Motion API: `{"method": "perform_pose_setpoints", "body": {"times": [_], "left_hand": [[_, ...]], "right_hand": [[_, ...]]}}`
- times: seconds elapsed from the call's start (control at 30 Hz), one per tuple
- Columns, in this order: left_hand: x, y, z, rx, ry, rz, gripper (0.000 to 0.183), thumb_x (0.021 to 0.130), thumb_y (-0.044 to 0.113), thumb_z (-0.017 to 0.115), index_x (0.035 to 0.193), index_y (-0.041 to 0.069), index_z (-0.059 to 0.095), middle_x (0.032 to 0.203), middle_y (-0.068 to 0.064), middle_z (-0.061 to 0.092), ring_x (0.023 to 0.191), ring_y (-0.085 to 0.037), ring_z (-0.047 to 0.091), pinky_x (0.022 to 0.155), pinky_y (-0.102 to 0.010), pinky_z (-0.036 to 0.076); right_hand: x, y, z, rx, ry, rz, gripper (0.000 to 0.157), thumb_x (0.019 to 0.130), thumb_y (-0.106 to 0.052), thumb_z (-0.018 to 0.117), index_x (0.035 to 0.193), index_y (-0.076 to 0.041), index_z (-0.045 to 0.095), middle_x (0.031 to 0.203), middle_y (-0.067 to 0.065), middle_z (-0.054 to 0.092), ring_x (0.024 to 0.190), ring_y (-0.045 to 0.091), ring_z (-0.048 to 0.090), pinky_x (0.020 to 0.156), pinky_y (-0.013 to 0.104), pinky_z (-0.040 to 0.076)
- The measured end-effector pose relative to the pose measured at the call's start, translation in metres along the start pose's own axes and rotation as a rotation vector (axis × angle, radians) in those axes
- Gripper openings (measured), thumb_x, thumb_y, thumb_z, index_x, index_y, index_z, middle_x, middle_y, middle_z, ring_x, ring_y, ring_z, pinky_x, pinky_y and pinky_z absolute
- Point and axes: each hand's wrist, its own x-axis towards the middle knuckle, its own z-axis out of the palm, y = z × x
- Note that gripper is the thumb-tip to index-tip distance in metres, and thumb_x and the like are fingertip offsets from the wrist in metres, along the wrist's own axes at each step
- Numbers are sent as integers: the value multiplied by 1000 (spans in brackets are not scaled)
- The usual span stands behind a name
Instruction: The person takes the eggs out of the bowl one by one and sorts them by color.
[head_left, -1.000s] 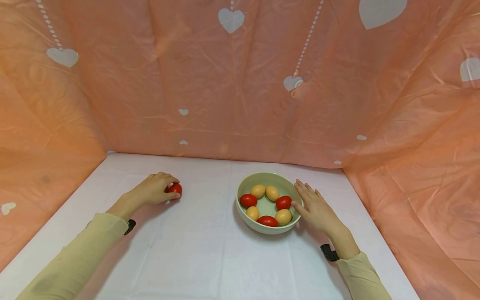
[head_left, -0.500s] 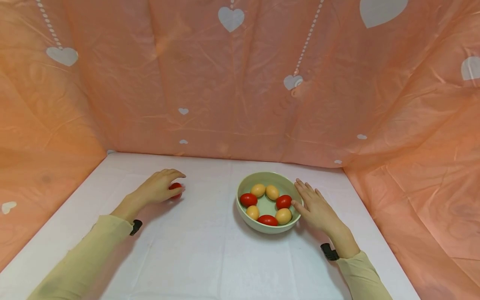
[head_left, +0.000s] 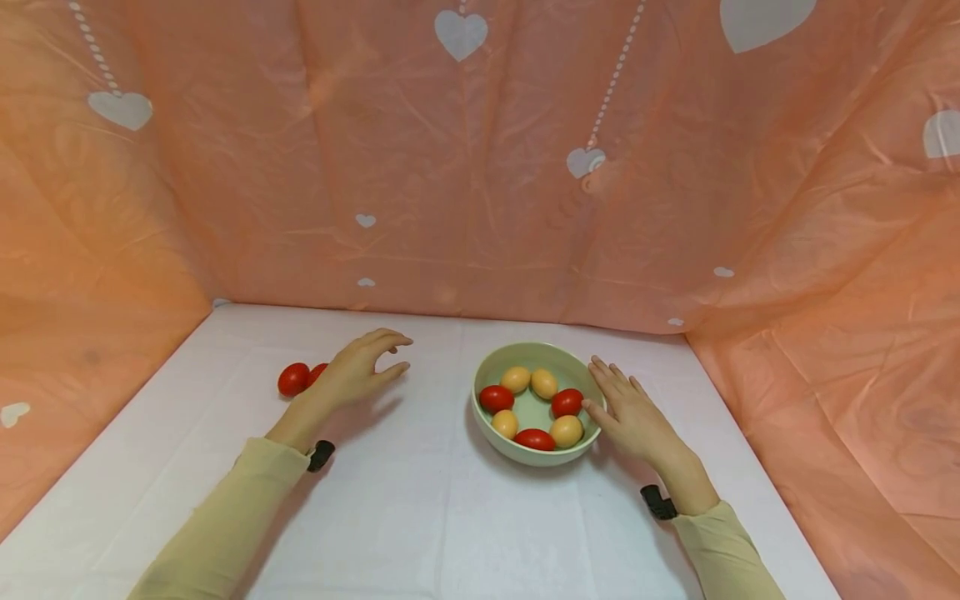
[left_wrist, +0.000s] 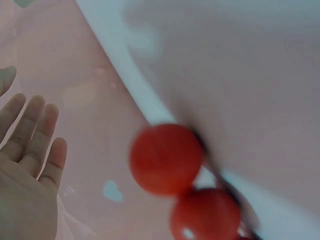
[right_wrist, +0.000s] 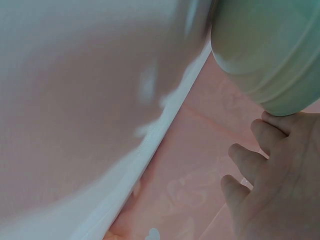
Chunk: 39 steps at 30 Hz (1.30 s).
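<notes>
My left hand (head_left: 360, 371) hovers over the table left of the bowl, fingers spread and holding nothing. Behind its wrist lie a glossy red egg-shaped thing (head_left: 293, 379) and a second red one (head_left: 317, 373), partly covered by the hand. The left wrist view shows two red ones up close, plus a sliver of another at the bottom edge. On the right, a pale green bowl (head_left: 497, 439) contains three red egg-shaped things and several yellowish ones (head_left: 566, 432) in a ring. Straight fingers of my right hand (head_left: 633, 417) rest against the bowl's right side, thumb at the rim.
A white cloth (head_left: 390, 517) covers the table. Orange sheeting (head_left: 420, 167) with pale hearts rises behind it and along both sides. Dark bands (head_left: 660, 502) sit at both wrists, below light sleeves.
My left hand has let go of a red egg-shaped thing and moved right, uncovering another red one beside it. The right hand and bowl have stayed in place.
</notes>
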Motion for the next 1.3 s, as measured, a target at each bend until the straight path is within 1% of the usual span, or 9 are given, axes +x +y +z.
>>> {"method": "perform_pose_setpoints", "body": {"times": [0.2, 0.3, 0.57, 0.73, 0.9, 1.03, 1.1, 1.2, 1.3], "left_hand": [[18, 23, 13, -67, 35, 47, 40, 97, 19, 73, 134, 7, 66, 133, -9, 64, 109, -26, 63, 98, -47, 53], [29, 35, 21, -102, 41, 89, 38, 97, 19, 74, 133, 7, 66, 132, -7, 65, 106, -24, 64, 95, -45, 54], [50, 63, 44, -152, 11, 191, 39, 96, 15, 75, 133, 4, 67, 130, -8, 66, 104, -22, 64, 91, -41, 55], [64, 82, 58, -172, -53, 239, 39, 96, 15, 75, 133, 4, 66, 132, -6, 65, 106, -20, 64, 90, -38, 55], [81, 101, 71, -180, -161, 277, 43, 98, 19, 74, 137, 4, 64, 134, -8, 64, 113, -22, 64, 99, -41, 53], [92, 112, 82, -145, -243, 298, 42, 99, 19, 72, 138, 5, 62, 137, -7, 64, 119, -23, 64, 107, -41, 50], [95, 116, 85, -125, -277, 307, 42, 99, 18, 72, 138, 6, 63, 139, -6, 63, 125, -23, 62, 111, -39, 47], [100, 121, 90, -90, -314, 342, 42, 99, 19, 73, 138, 7, 63, 141, -6, 63, 133, -22, 57, 117, -38, 41], [105, 124, 93, -44, -334, 387, 44, 99, 21, 74, 138, 7, 63, 141, -6, 63, 136, -22, 55, 118, -37, 39]], "right_hand": [[0, 0, 0, 7, -7, 7, 69, 107, -37, 54, 159, 3, 34, 167, 19, 30, 152, 48, 27, 122, 68, 18], [0, 0, 1, 11, -12, 12, 69, 107, -37, 54, 160, 3, 33, 168, 19, 29, 152, 48, 26, 122, 67, 17], [3, 0, 3, 12, -33, 26, 70, 107, -37, 55, 161, 2, 31, 169, 18, 27, 154, 46, 24, 123, 66, 15], [3, 1, 1, 3, -25, 22, 69, 107, -36, 55, 160, 2, 32, 168, 19, 28, 153, 47, 25, 123, 66, 15], [-1, 4, -3, -1, -10, 25, 69, 107, -36, 55, 160, 3, 33, 168, 19, 29, 153, 47, 26, 122, 67, 16], [-3, 5, -4, 12, -5, 21, 70, 107, -37, 55, 159, 3, 33, 167, 20, 30, 152, 48, 27, 121, 68, 17], [-3, 6, -2, 18, -8, 22, 70, 107, -38, 55, 160, 3, 33, 167, 19, 30, 152, 48, 26, 122, 67, 17], [-2, 6, 1, 21, -13, 26, 70, 107, -38, 55, 160, 1, 33, 168, 18, 29, 153, 47, 26, 122, 66, 16], [1, 4, 2, 25, -13, 24, 70, 107, -38, 55, 161, 1, 32, 169, 17, 28, 153, 46, 25, 123, 66, 16]]}}
